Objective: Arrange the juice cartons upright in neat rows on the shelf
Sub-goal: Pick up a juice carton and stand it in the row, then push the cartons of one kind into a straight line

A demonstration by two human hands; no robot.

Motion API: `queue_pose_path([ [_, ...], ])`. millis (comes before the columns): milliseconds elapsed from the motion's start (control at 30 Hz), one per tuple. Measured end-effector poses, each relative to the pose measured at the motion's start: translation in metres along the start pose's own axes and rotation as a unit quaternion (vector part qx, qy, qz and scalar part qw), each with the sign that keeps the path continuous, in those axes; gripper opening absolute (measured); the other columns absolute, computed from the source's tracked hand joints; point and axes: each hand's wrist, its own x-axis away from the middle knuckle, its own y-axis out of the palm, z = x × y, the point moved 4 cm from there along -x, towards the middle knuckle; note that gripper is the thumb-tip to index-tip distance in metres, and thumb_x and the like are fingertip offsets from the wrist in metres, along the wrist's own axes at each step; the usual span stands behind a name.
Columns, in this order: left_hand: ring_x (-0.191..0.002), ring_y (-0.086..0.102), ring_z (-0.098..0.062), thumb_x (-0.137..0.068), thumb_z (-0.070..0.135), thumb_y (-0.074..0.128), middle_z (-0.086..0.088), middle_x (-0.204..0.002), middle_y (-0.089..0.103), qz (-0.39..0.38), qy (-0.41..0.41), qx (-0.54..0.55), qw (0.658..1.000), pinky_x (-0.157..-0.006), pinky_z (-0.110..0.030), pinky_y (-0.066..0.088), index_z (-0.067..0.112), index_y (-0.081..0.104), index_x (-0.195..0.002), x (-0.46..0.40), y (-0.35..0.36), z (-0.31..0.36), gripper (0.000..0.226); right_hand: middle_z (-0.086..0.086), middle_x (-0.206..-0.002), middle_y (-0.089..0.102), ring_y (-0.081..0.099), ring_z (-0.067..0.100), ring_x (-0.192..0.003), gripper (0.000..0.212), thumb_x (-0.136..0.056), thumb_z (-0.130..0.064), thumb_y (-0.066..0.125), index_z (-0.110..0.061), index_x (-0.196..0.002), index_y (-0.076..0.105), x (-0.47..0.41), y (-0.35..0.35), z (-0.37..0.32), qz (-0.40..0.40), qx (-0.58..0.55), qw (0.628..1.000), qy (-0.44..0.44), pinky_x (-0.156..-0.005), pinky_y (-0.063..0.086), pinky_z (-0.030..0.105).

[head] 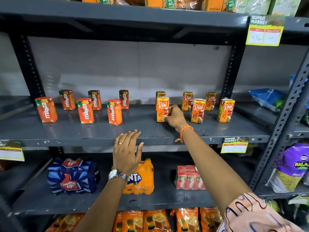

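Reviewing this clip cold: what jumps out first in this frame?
The right hand grips a Real apple carton at the middle shelf's right half, where five more Real cartons stand. Six Maaza cartons stand spaced out on its left half. The left hand hovers open at the shelf's front edge, holding nothing.

Dark grey metal shelving point(127, 139), pale wall point(127, 67)

Matt grey painted-metal shelf point(100, 138) with scuffed edge; glossy printed cartons point(162, 109); shiny metal watch point(117, 175).
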Motion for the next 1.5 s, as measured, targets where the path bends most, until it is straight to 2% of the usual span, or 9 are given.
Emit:
queue_pose_path([
  [233,-0.118,0.059,-0.019,-0.098,0.040,0.042,0.003,-0.126,0.067,0.015,-0.037,0.001,0.999,-0.111,-0.038,0.032,0.020,0.065,-0.121,-0.002,-0.005,0.006,0.038,0.016,-0.131,0.063,0.059,0.032,-0.124,0.060,-0.077,-0.011,0.080,-0.003,-0.128,0.051,-0.004,0.001,0.003,-0.014,0.046,0.999,-0.021,-0.108,0.046,0.043],
  [367,-0.096,0.062,-0.021,-0.096,0.050,0.044,0.005,-0.100,0.071,-0.022,-0.136,-0.067,0.988,-0.088,-0.039,0.043,0.025,0.068,-0.101,-0.031,-0.021,0.032,0.035,0.011,-0.124,0.065,0.061,0.027,-0.119,0.063,-0.073,-0.013,0.084,-0.005,-0.126,0.051,-0.001,-0.003,0.007,-0.022,0.035,0.999,-0.018,-0.105,0.049,0.041],
  [433,-0.092,0.064,-0.023,-0.092,0.044,0.055,0.002,-0.098,0.071,-0.058,-0.164,-0.031,0.984,-0.081,-0.038,0.049,0.022,0.065,-0.108,-0.050,-0.019,0.033,0.030,0.001,-0.109,0.063,0.061,0.020,-0.107,0.062,-0.072,-0.011,0.084,-0.008,-0.124,0.050,0.003,-0.013,0.011,-0.005,0.011,0.999,-0.031,-0.098,0.053,0.035],
  [533,-0.102,0.066,-0.025,-0.087,0.032,0.069,-0.006,-0.116,0.067,-0.143,-0.201,0.105,0.963,-0.085,-0.041,0.056,0.014,0.051,-0.132,-0.083,0.002,0.029,0.052,-0.002,-0.092,0.057,0.058,0.014,-0.088,0.045,-0.075,0.000,0.079,-0.014,-0.110,0.054,0.022,-0.042,0.023,0.113,-0.079,0.989,-0.057,-0.079,0.055,0.023],
  [633,-0.117,0.060,-0.026,-0.082,0.027,0.077,-0.012,-0.142,0.052,-0.245,-0.235,0.189,0.921,-0.101,-0.039,0.050,0.008,0.035,-0.147,-0.115,0.031,0.034,0.080,0.004,-0.102,0.062,0.061,0.017,-0.093,0.051,-0.070,0.000,0.081,-0.012,-0.112,0.055,0.037,-0.079,0.042,0.281,-0.059,0.954,-0.083,-0.085,0.056,0.031],
  [700,-0.128,0.054,-0.027,-0.080,0.029,0.079,-0.012,-0.150,0.044,-0.293,-0.248,0.211,0.899,-0.107,-0.044,0.045,0.008,0.026,-0.152,-0.132,0.052,0.033,0.092,0.010,-0.112,0.060,0.060,0.025,-0.104,0.062,-0.065,0.000,0.083,-0.009,-0.117,0.051,0.032,-0.096,0.057,0.318,-0.038,0.945,-0.071,-0.093,0.053,0.041],
  [867,-0.127,0.056,-0.023,-0.079,0.026,0.080,-0.006,-0.138,0.060,-0.335,-0.260,0.288,0.859,-0.110,-0.045,0.041,0.014,0.048,-0.136,-0.143,0.088,0.032,0.066,0.020,-0.133,0.053,0.050,0.038,-0.128,0.085,-0.065,-0.011,0.088,0.000,-0.134,0.040,0.001,-0.118,0.078,0.174,0.063,0.983,0.009,-0.110,0.041,0.046],
  [1067,-0.110,0.066,-0.025,-0.077,0.019,0.081,-0.009,-0.119,0.071,-0.268,-0.258,0.283,0.884,-0.101,-0.041,0.048,0.011,0.065,-0.114,-0.151,0.090,0.032,0.041,0.013,-0.124,0.067,0.061,0.030,-0.119,0.049,-0.083,-0.004,0.071,-0.005,-0.128,0.052,-0.021,-0.116,0.064,-0.001,0.076,0.997,-0.024,-0.105,0.047,0.040],
  [1500,-0.114,0.064,-0.025,-0.083,0.018,0.076,-0.008,-0.122,0.070,-0.274,-0.254,0.270,0.887,-0.107,-0.048,0.044,0.011,0.065,-0.118,-0.140,0.092,0.039,0.037,0.018,-0.130,0.064,0.058,0.036,-0.124,0.039,-0.093,-0.008,0.060,-0.003,-0.131,0.053,-0.010,-0.119,0.076,0.015,0.120,0.991,-0.064,-0.107,0.044,0.043],
])
